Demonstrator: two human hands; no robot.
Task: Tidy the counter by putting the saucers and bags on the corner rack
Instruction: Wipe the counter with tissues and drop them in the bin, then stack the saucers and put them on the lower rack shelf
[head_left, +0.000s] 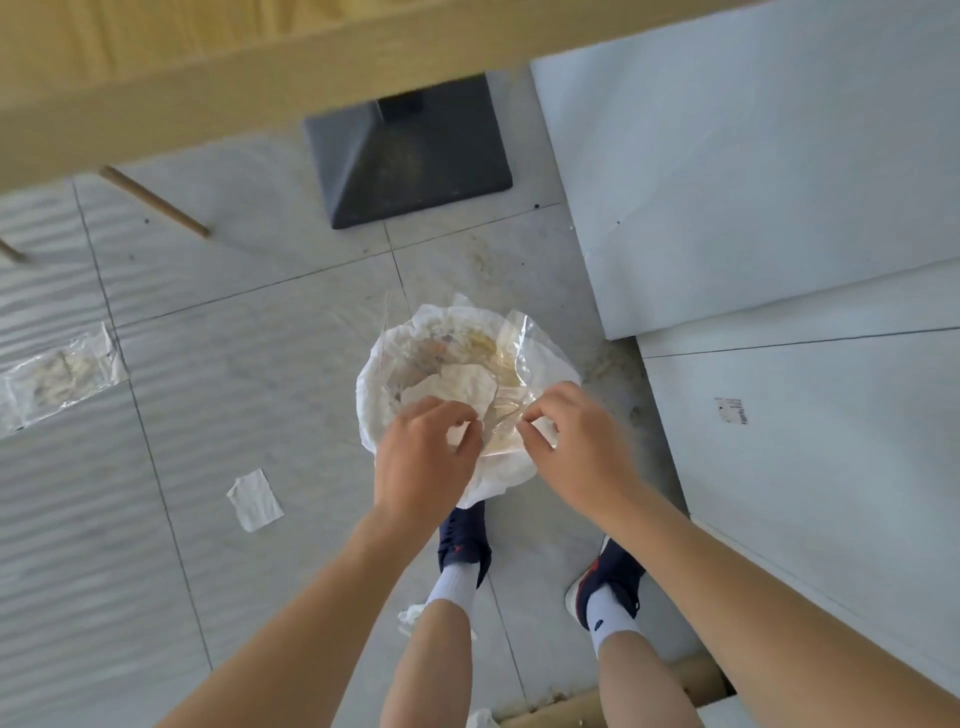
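At the centre of the frame, both hands pinch a clear plastic bag (506, 384): the left hand (427, 457) and right hand (569, 441) have fingers curled closed on its near edge. The bag lies crumpled over a white-lined bin (374, 410) on the floor, its long axis running toward upper right.

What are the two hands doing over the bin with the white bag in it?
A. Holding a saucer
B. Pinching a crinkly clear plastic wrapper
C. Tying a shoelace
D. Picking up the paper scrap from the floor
B: the left hand and right hand both pinch the clear plastic wrapper above the white-lined bin.
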